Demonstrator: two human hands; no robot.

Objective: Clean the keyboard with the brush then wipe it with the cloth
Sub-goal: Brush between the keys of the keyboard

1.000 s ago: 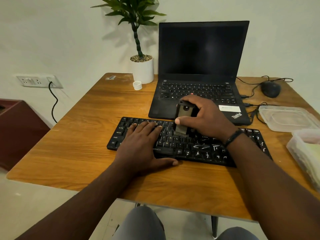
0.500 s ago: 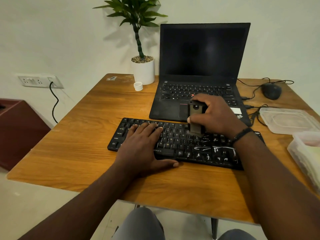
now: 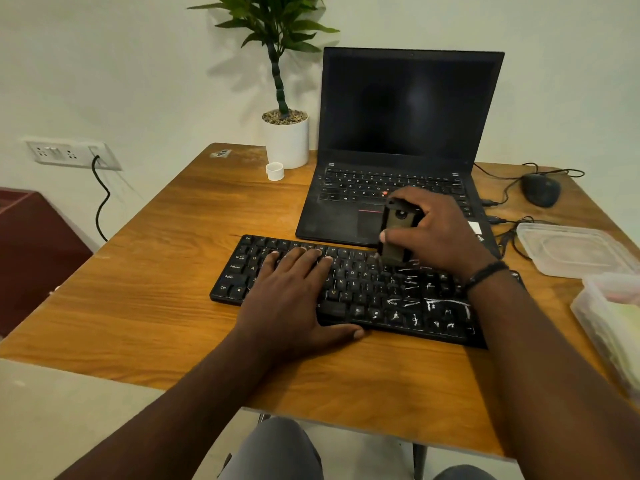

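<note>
Keyboard [image 3: 363,292] partly hidden under the flat, open left hand [image 3: 294,292], while the right hand [image 3: 436,237] grips the brush [image 3: 396,233], whose bristles seem blurred against the top rows.

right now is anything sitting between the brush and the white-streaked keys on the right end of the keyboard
Nothing visible does. The right hand grips the brush, its bristle end down at the upper key rows of the keyboard. The streaked keys lie uncovered just beyond it, and the left hand rests flat on the other end.
</note>
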